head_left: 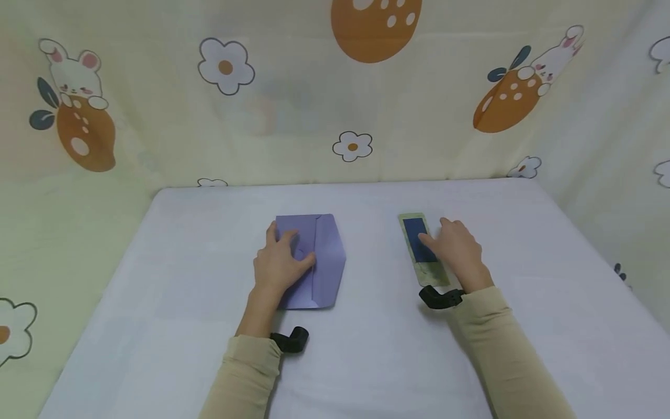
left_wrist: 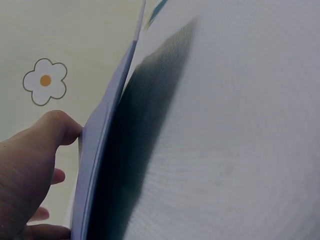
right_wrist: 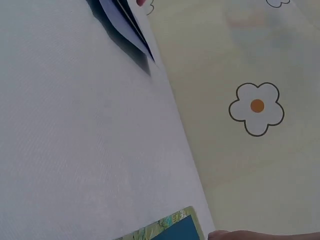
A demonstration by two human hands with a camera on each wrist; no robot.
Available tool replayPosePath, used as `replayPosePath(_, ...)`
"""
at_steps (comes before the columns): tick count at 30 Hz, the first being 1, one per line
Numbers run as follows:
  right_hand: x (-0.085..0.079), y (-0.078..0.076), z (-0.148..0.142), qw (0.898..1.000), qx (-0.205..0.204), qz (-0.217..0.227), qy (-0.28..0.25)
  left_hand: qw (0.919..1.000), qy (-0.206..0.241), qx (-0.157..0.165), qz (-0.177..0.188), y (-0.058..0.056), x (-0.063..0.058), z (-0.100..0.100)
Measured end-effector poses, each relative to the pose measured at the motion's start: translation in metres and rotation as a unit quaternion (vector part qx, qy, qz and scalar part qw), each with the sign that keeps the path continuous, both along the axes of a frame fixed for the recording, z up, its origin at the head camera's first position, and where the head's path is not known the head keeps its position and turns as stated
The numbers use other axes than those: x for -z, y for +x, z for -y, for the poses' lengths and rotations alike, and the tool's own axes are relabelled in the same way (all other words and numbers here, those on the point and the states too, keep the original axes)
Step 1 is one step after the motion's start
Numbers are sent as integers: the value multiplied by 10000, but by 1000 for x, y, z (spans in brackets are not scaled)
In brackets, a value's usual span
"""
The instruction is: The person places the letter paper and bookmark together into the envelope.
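Beige left sleeve (head_left: 243, 372) cloth is lying nearest the camera, running up to a black wrist mount (head_left: 293, 340). Just above, my left grip (head_left: 277, 265) is resting with spread, loosely bent fingers on top of a purple envelope (head_left: 330, 256); thumb and fingertips are touching its upper face, and nothing is being pinched that I can see. That envelope is lying left of centre on the white surface (head_left: 366, 361), its flap pointing right, and in the left wrist view dark shadow is showing beneath its edge.

Well apart to the right, a narrow green-bordered card (head_left: 410, 238) with a dark blue panel is lying aslant on the surface. My right grip (head_left: 459, 250) is hanging over its right edge, thumb and fingers apart, the thumb overlapping the blue panel; I cannot tell whether it is touching. A beige right sleeve (head_left: 508, 349) is following below. Behind everything, a cream curtain (head_left: 293, 110) is showing flowers and rabbits.
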State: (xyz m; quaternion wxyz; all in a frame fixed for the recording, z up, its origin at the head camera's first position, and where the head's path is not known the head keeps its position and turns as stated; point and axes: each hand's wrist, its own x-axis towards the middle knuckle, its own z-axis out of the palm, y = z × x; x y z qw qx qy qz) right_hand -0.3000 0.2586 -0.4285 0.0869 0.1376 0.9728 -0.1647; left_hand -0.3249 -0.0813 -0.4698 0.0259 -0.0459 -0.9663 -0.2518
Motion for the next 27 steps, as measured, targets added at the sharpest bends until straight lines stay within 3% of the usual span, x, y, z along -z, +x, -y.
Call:
replayPosePath(7, 0, 4, -7, 9996, -157, 229, 84, 10000, -10, 48, -19, 0, -2, -4)
replayPosePath(27, 3, 11, -4, 9992, -320, 97, -217, 9998, -123, 21, -157, 4, 3, -3)
